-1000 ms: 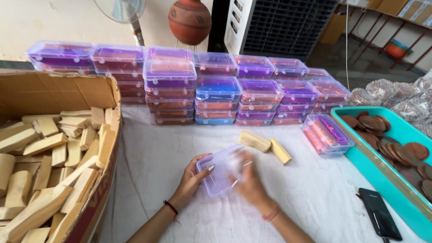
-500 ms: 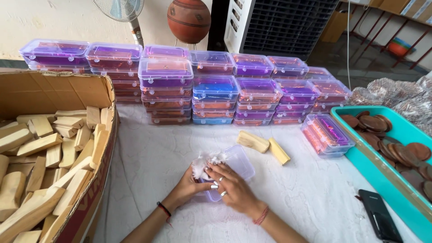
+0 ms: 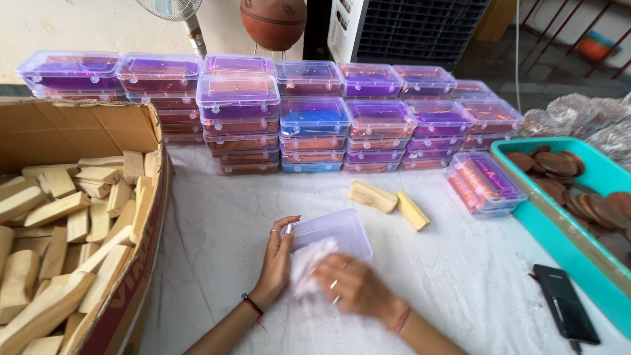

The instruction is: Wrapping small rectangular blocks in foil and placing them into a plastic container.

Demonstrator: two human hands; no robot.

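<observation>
Clear plastic box (image 3: pixel 335 233) sits open on the bench between my hands, left hand (image 3: pixel 277 263) on its edge, right hand (image 3: pixel 348 284) over white stuffing. Stacked lidded boxes (image 3: pixel 315 118), clear with purple, orange and blue inside, run in rows along the back. One more lidded box (image 3: pixel 485 184) stands alone to the right. Brown cardboard carton (image 3: pixel 125 131) on my left, red print on its side. Black phone (image 3: pixel 565 310), screen dark, lower right.

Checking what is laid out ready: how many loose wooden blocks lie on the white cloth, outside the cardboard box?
2: one wooden block lies before the stacked boxes, the other wooden block just right of it. None seems hidden.
</observation>
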